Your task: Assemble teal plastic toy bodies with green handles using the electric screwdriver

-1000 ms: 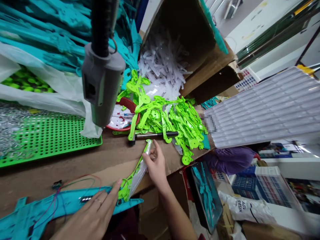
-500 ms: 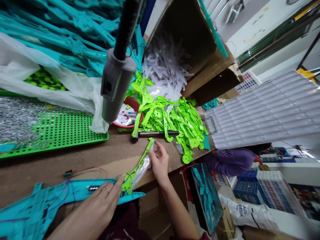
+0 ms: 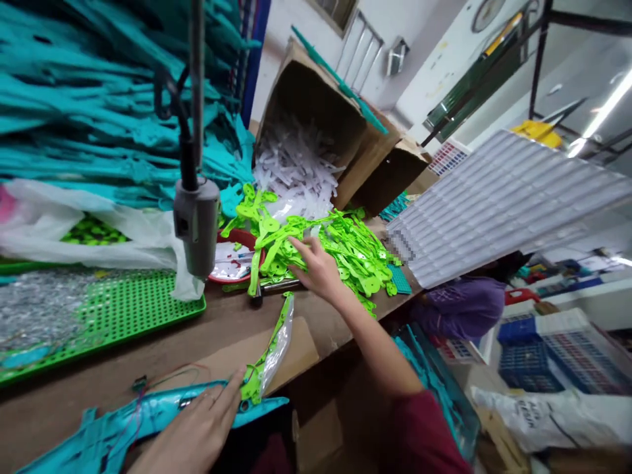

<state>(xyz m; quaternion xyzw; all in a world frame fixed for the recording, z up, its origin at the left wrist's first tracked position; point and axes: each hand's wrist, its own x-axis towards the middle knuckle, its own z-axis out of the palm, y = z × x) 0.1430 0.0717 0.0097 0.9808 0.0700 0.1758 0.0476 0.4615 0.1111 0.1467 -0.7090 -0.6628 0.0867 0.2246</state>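
My left hand (image 3: 200,416) lies over a long teal plastic shell (image 3: 123,421), gripping it near its right end; the thumb is hidden. Its fingertips touch the wide end of a narrow green plastic part (image 3: 253,382), which slants up from the shell. Along that part's right side lies a clear plastic piece (image 3: 279,342). Thin wires (image 3: 141,385) rise from the shell. My right hand (image 3: 318,266) is stretched over the front of a heap of green plastic parts (image 3: 353,247), fingers apart, holding nothing I can see. Below its fingers lies a hammer (image 3: 274,286), partly covered.
A grey electric screwdriver (image 3: 196,227) hangs above the bench, left of a red bowl (image 3: 217,275). A green perforated tray (image 3: 148,303) holds screws. Behind stand stacked teal shells (image 3: 123,125) and a tipped cardboard box (image 3: 363,151) of clear pieces. A person in purple (image 3: 457,306) is at right.
My right hand has let go of the green part and clear piece and moved up to the green heap. The left hand stays on the shell. The view has shifted.
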